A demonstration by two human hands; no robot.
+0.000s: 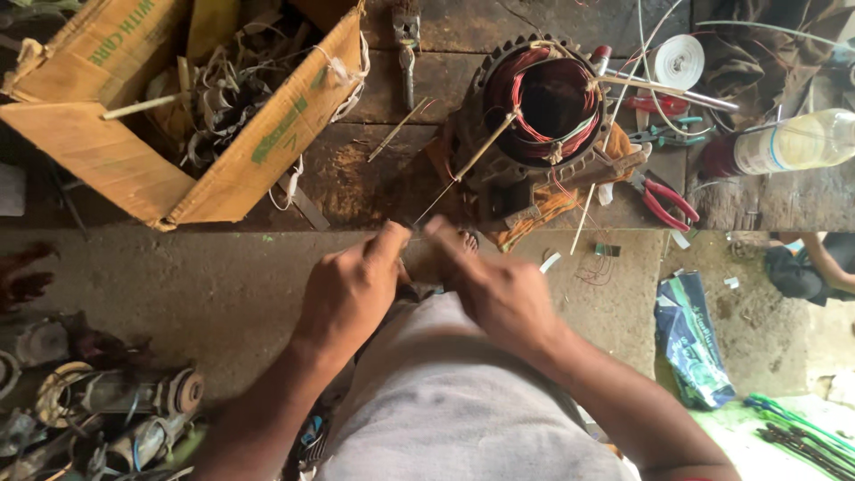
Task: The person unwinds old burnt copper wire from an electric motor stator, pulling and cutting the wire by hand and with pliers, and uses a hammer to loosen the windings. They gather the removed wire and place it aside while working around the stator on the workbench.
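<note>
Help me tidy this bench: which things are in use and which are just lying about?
In use:
- left hand and right hand, pinching a thin pale stick
- round copper-wound motor stator

Lying about:
- torn cardboard box of scrap
- red-handled pliers
- clear plastic bottle
- white tape roll

Thin strip point(463, 169): long, narrow, pale tan, lying at a slant. Upper end rests against the rim of the motor stator point(543, 107); lower end reaches the bench edge. Stator: round dark metal housing, opening upward, reddish copper windings lining its bore, standing on the bench.
</note>
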